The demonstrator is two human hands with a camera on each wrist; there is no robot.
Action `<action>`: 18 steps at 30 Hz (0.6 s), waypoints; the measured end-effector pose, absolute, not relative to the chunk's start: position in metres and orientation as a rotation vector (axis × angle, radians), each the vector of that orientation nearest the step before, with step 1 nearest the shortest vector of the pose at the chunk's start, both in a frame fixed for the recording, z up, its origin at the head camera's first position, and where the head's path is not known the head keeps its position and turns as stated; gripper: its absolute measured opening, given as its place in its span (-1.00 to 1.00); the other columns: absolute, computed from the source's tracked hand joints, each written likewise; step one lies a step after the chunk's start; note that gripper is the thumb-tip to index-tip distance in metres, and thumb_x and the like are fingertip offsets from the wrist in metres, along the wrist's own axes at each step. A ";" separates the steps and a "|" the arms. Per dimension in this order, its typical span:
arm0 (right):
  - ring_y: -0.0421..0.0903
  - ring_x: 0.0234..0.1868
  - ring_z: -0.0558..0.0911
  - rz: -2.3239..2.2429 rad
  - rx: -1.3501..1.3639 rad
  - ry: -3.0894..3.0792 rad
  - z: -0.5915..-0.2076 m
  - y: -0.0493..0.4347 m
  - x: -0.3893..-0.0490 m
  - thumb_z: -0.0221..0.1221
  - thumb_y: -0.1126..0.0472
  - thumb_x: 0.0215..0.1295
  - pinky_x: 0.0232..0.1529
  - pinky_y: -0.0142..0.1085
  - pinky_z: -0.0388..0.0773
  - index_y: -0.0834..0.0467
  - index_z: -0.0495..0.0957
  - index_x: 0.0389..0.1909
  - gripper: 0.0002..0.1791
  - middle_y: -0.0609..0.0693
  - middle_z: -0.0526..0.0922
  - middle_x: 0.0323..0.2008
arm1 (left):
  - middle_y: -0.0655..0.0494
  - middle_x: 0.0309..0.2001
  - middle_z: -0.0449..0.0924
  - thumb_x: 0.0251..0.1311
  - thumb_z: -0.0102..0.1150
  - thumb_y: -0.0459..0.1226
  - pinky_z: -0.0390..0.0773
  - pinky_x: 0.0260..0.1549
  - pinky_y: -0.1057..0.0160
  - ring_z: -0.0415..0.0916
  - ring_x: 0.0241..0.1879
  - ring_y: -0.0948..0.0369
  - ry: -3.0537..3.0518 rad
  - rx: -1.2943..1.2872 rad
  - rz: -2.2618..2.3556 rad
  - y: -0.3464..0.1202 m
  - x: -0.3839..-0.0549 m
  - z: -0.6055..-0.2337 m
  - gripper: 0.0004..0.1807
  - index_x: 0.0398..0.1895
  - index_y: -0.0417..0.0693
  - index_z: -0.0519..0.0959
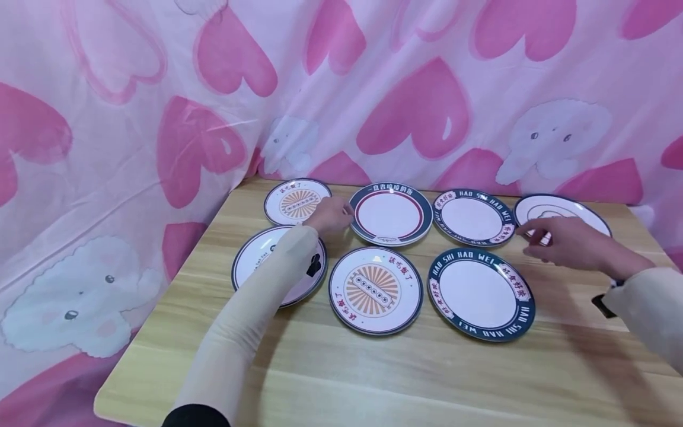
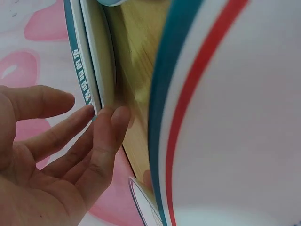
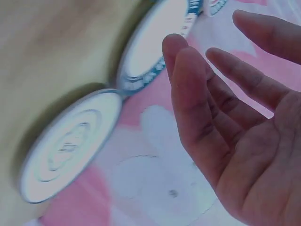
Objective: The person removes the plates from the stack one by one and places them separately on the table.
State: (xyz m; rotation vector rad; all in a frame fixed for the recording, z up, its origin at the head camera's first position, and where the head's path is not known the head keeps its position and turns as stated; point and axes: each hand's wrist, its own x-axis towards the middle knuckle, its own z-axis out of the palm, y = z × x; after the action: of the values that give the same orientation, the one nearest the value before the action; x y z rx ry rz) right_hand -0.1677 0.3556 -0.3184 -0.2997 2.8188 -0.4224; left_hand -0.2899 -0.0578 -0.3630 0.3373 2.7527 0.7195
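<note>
My left hand (image 1: 328, 214) reaches over the back row, at the left edge of a plate (image 1: 391, 214) with a dark blue rim and a red ring. In the left wrist view its loosely bent fingers (image 2: 101, 136) are right at a rim with white lettering, where two plate edges (image 2: 89, 52) lie one over the other. My right hand (image 1: 565, 240) hovers above the table, partly hiding the white plate (image 1: 560, 207) at the far right. Its fingers (image 3: 190, 94) are relaxed around nothing. Left of it lies a plate (image 1: 474, 217) with a lettered dark rim.
A small plate (image 1: 290, 198) with an orange sunburst lies at back left. In front stand a white plate (image 1: 253, 261) under my left forearm, a sunburst plate (image 1: 373, 290) and a green-rimmed plate (image 1: 478, 295). A pink heart-print cloth (image 1: 416, 107) hangs behind the wooden table (image 1: 373, 379).
</note>
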 end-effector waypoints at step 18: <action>0.03 -0.29 0.64 -0.959 -0.294 2.741 -0.317 0.280 -0.235 0.12 0.13 0.27 -0.31 -0.22 0.66 0.15 0.47 0.05 -0.65 0.20 0.55 -0.11 | 0.09 -0.11 0.61 0.17 0.06 -0.18 0.50 0.02 0.19 0.48 -0.04 0.14 2.805 0.253 0.717 -0.052 -0.290 -0.366 -0.75 -0.12 -0.01 0.60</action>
State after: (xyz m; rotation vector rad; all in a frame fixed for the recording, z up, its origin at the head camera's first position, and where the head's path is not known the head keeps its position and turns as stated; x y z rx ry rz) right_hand -0.2346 0.2798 -0.3172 -0.2942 2.7410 -0.9593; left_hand -0.2896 -0.0515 -0.3662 0.2535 2.8048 0.7170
